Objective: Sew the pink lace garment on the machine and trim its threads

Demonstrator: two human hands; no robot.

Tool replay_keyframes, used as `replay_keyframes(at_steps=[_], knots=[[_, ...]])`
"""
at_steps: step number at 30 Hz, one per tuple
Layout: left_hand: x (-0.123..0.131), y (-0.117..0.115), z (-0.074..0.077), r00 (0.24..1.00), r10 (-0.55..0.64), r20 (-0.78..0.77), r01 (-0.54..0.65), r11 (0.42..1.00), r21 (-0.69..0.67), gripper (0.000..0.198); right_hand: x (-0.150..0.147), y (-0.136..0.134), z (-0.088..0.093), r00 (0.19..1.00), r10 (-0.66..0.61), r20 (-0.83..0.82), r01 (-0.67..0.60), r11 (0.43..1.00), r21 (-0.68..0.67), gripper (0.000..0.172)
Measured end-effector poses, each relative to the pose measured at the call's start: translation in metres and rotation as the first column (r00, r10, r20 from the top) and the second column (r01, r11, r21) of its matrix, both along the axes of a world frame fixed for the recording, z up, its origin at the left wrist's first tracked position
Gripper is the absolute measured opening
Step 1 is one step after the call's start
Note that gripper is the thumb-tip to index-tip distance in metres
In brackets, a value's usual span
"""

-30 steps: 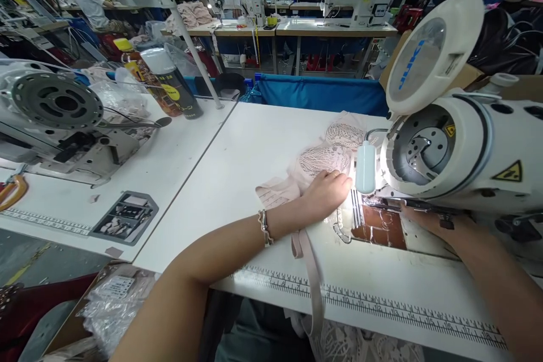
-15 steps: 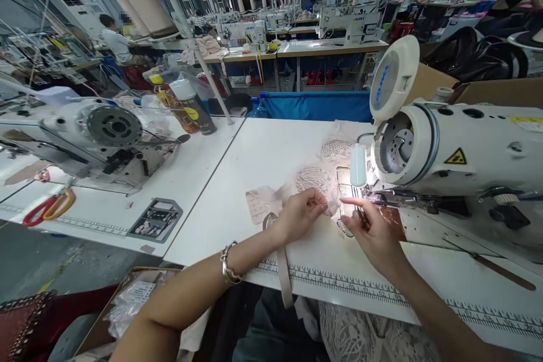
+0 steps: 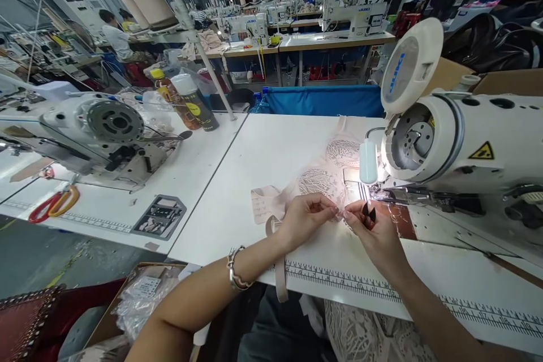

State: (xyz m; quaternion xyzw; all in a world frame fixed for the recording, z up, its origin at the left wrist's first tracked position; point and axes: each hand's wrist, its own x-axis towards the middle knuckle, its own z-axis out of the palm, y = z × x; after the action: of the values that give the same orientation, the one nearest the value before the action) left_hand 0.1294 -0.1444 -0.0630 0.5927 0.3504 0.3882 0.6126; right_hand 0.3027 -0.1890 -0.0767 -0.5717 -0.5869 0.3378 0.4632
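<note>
A pale pink lace bra lies on the white table beside the sewing machine, its far cup near the lamp. My left hand pinches the bra's near edge between thumb and fingertips. Close against it, my right hand is closed, thumb and index finger pinching at the same edge. Two dark pointed tips, apparently thread snips, stick out from the curled fingers of that hand. A beige strap hangs from the bra over the table's front edge. What lies exactly between the fingertips is too small to make out.
Along the front edge runs a ruler strip. A second sewing machine, red-and-orange-handled scissors and two bottles are to the left. More lace rests on my lap. A box of plastic-wrapped items sits below.
My right hand has moved in to my left, its outstretched index finger now bent into a pinch at the bra's edge. The view has shifted slightly.
</note>
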Motion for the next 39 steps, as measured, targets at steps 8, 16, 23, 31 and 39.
replay_keyframes(at_steps=[8,16,23,31,39], knots=[[0.001,-0.004,0.003,0.997,0.030,-0.066,-0.027,0.999,0.040,0.012,-0.002,-0.010,-0.006,0.826,-0.340,0.449,0.082,0.861,0.502,0.017],[0.003,-0.007,-0.003,0.997,0.037,-0.062,-0.031,0.995,0.093,0.010,-0.003,-0.008,-0.001,0.923,-0.245,0.297,0.113,0.910,0.400,0.015],[0.002,-0.007,-0.003,0.994,0.028,-0.108,-0.014,0.991,0.133,0.010,-0.003,-0.007,0.005,0.983,-0.155,0.100,0.140,0.980,0.145,0.017],[0.000,-0.006,0.005,0.993,-0.047,-0.113,0.060,0.991,0.120,0.011,-0.002,0.000,0.000,0.879,0.012,-0.476,-0.098,0.983,-0.156,0.027],[0.003,-0.011,-0.007,0.875,0.435,-0.212,-0.123,0.624,0.772,0.012,-0.003,-0.001,-0.004,0.868,-0.023,-0.496,-0.070,0.983,-0.168,0.033]])
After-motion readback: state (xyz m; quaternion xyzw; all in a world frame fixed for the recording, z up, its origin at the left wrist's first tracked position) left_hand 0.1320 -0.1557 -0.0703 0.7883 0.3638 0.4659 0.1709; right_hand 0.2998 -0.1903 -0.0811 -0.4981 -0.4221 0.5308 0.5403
